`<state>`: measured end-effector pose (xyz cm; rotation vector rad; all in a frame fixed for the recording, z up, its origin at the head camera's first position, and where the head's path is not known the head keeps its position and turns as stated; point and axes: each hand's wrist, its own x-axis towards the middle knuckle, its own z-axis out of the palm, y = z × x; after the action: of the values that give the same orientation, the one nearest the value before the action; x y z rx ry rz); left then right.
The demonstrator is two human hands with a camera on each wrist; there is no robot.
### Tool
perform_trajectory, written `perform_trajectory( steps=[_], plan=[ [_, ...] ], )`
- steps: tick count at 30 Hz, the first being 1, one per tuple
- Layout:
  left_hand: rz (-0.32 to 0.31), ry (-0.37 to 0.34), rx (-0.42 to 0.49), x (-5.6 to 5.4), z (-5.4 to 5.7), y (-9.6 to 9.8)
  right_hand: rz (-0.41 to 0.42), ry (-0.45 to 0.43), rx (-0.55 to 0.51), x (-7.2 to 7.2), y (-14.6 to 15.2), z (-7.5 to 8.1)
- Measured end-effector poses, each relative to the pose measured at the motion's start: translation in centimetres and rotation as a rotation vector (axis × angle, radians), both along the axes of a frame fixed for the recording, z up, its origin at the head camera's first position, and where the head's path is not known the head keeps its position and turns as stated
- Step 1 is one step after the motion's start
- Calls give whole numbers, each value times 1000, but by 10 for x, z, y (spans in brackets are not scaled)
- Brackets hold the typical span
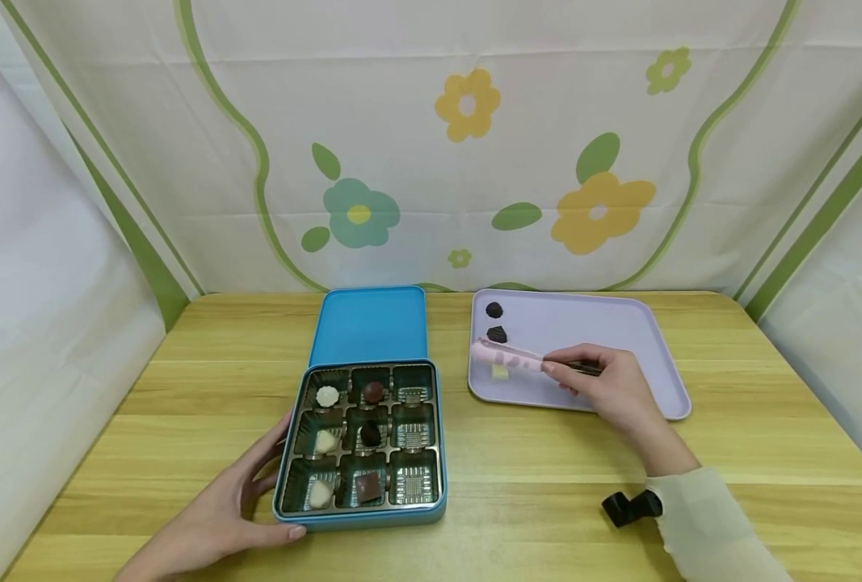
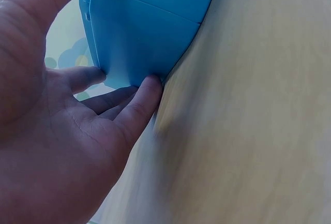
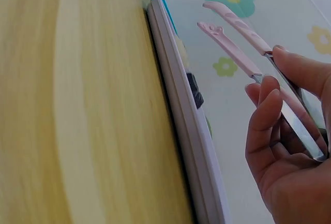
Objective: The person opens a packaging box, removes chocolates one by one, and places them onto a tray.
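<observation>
My left hand [image 1: 216, 505] holds the near left corner of a blue tin [image 1: 372, 517], thumb along the front and fingers against the left side. In the left wrist view the fingertips [image 2: 150, 87] touch the blue wall. Inside the tin, a gold divided insert has white chocolates [image 1: 326, 396] down its left column and dark ones [image 1: 367, 487] down the middle; the right column is bare. My right hand [image 1: 612, 384] pinches pink-tipped metal tongs [image 1: 506, 356] over a lilac tray [image 1: 583, 315]. The tong tips stand apart with nothing visible between them. Below them lies a pale square chocolate [image 1: 499, 373].
Two dark chocolates [image 1: 497, 334] sit at the tray's left end, just beyond the tongs. Behind the tin lies its blue lid [image 1: 369, 323]. A black object [image 1: 630, 508] is beside the right sleeve. Floral cloth [image 1: 416, 145] hangs behind the wooden table [image 1: 518, 501].
</observation>
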<state>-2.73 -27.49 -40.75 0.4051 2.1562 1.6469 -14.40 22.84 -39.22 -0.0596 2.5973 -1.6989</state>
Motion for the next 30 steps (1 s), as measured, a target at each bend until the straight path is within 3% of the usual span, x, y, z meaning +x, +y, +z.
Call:
perform_trajectory(
  steps=[9, 17, 23, 30],
  plan=[
    [11, -32, -3, 1, -1, -1, 39, 156, 114, 12, -28, 9],
    [9, -17, -6, 1, -1, -1, 97, 330, 75, 17, -54, 15],
    [31, 29, -30, 2, 0, -3, 180, 394, 48, 15, -82, 23],
    [26, -7, -14, 1, -1, 0, 285, 493, 79, 11, -109, 31]
  ],
)
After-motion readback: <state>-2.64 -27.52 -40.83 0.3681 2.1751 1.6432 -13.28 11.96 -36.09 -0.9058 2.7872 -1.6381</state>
